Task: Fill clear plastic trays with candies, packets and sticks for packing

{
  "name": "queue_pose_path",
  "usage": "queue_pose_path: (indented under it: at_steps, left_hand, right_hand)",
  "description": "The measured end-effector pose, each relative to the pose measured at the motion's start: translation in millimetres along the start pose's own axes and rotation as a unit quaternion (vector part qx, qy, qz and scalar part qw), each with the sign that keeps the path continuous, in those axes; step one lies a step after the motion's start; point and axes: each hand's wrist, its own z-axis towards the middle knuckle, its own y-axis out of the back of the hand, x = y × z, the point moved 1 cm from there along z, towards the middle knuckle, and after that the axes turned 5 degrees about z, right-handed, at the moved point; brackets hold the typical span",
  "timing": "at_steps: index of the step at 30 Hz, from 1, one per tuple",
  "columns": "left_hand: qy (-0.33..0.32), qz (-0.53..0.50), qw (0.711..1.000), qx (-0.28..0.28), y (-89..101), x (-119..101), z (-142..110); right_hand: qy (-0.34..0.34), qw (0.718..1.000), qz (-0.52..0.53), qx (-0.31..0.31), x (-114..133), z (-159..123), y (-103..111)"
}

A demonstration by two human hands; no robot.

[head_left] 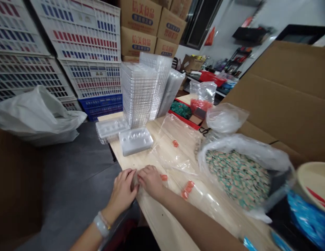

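At the table's near left edge, my left hand [123,190] and my right hand [151,182] face each other, almost touching. Both have their fingers curled inward. Something pale shows in the narrow gap between them, but the fingers hide most of it and I cannot tell what it is. Orange pieces [187,189] lie to the right of my right wrist, and another orange piece [164,177] sits right beside that hand. Further off, a small orange piece [175,143] rests near a clear plastic sheet [170,157]. Beyond my hands lies a clear compartmented tray [136,141].
Tall stacks of clear trays [140,94] stand at the table's far end. A plastic-lined container [280,153] of small green and beige packets is at the right, near a cream basin [314,174]. White crates [86,31] and cartons [141,17] rise behind.
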Motion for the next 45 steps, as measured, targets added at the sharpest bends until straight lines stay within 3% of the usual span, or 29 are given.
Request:
queue_pose_path:
  at_steps: [3, 5, 7, 10, 13, 16, 18, 21, 23, 25, 27, 29, 32, 36, 39, 42, 45]
  left_hand:
    - [-0.013, -0.025, 0.999, -0.029, 10.0, -12.7, 17.0]
    - [-0.057, -0.076, 0.995, -0.029, 10.7, -32.9, 46.5]
    - [-0.116, -0.132, 0.984, -0.002, 2.0, -61.5, 88.9]
    - [-0.157, -0.136, 0.977, 0.040, -28.4, -106.0, 160.4]
    - [-0.171, -0.128, 0.970, 0.113, -67.7, -134.3, 214.2]
    - [-0.176, -0.137, 0.961, 0.166, -96.6, -143.2, 238.3]
    - [-0.172, -0.153, 0.954, 0.191, -104.3, -145.6, 240.4]
    - [-0.163, -0.192, 0.942, 0.222, -97.6, -155.0, 226.0]
    - [-0.134, -0.264, 0.917, 0.266, -84.8, -166.0, 205.0]
    - [-0.080, -0.366, 0.867, 0.328, -70.5, -178.4, 176.1]
    - [-0.025, -0.437, 0.815, 0.380, -59.9, -189.8, 141.5]
    - [0.015, -0.469, 0.781, 0.412, -56.9, -199.7, 103.3]
    - [0.035, -0.481, 0.748, 0.455, -65.3, -213.3, 43.6]
    - [0.006, -0.456, 0.775, 0.438, -77.7, -229.2, -22.7]
    - [-0.067, -0.451, 0.782, 0.426, -78.8, -239.9, -52.1]
    - [-0.120, -0.449, 0.778, 0.424, -78.8, -247.0, -66.2]
    - [-0.164, -0.438, 0.793, 0.391, -78.6, -249.7, -72.5]
  right_hand:
    - [-0.050, 0.995, 0.010, -0.087, -30.7, -4.3, 27.5]
    - [-0.160, 0.974, 0.016, -0.157, -68.9, -4.5, 50.0]
    - [-0.268, 0.945, 0.028, -0.187, -110.2, -0.3, 68.5]
    - [-0.330, 0.920, 0.048, -0.204, -157.0, 12.2, 83.2]
    - [-0.340, 0.914, 0.084, -0.203, -182.2, 22.1, 85.5]
    - [-0.344, 0.909, 0.141, -0.191, -196.5, 22.4, 86.2]
    - [-0.347, 0.900, 0.189, -0.185, -201.6, 15.4, 89.6]
    - [-0.360, 0.877, 0.252, -0.193, -198.8, -11.4, 102.4]
    - [-0.365, 0.854, 0.301, -0.218, -189.4, -44.6, 115.5]
    - [-0.357, 0.807, 0.386, -0.269, -174.0, -90.7, 128.4]
    - [-0.352, 0.741, 0.469, -0.329, -151.6, -145.0, 135.0]
    - [-0.378, 0.698, 0.491, -0.358, -121.9, -198.0, 129.4]
    - [-0.427, 0.672, 0.471, -0.379, -71.2, -254.8, 99.8]
    - [-0.454, 0.602, 0.417, -0.508, -22.7, -281.0, 62.3]
    - [-0.440, 0.547, 0.417, -0.577, -5.9, -285.8, 57.5]
    - [-0.408, 0.521, 0.457, -0.594, 3.2, -291.3, 61.7]
    - [-0.389, 0.513, 0.476, -0.599, 9.4, -296.3, 62.6]
